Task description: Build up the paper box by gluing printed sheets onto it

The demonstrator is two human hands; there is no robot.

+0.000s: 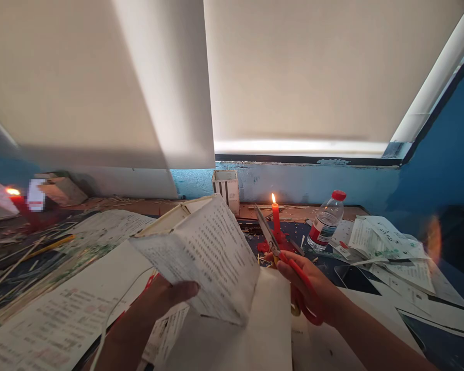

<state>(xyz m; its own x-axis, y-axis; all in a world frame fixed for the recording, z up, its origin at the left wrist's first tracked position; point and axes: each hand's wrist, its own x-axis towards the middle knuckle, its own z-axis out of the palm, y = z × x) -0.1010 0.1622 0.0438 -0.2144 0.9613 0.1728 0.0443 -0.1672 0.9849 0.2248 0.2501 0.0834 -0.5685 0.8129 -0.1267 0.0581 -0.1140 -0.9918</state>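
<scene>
My left hand (pixel 170 299) grips a box (pixel 212 257) covered in printed paper, tilted, its open top toward the back left. The thumb presses on the near side; the other fingers are hidden behind it. A blank paper flap (pixel 270 309) spreads out below the box. In my right hand (pixel 313 281) is a pair of scissors (pixel 268 232) with red handles, blades pointing up and left, seemingly closed. The blades stand just in front of a lit red candle (pixel 276 216), beside the box and apart from it.
A plastic bottle (pixel 327 221) with a red cap stands right of the candle. Behind is a small tall box (pixel 226 190). Printed sheets (pixel 386 239) and a phone (pixel 358 280) lie at right. Another lit candle (pixel 19 203), papers and thin sticks are at left; a white cable (pixel 116 301) crosses there.
</scene>
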